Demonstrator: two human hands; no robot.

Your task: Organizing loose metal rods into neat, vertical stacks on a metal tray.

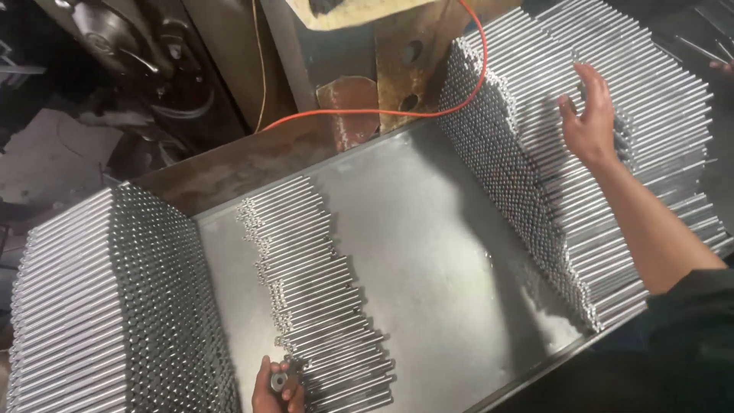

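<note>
My left hand (277,388) is cut off by the bottom edge of the view, so I see only the fingers (291,391) and part of the palm; they curl around a small round metal piece (278,380) with a hole in its middle, though I cannot make out just what it is. It sits right at the near end of a single flat layer of thin metal rods (317,294) lying side by side on the steel desk (443,260). My right hand (590,115) rests with fingers spread wide on top of a big stack of rods (535,160) at the right, holding nothing; its forearm runs down into a dark sleeve (688,321). Another tall stack of rods (115,306) stands at the left, its far side out of frame. An orange cable (367,112) loops across rusty, dim machinery behind, hard to read.
</note>
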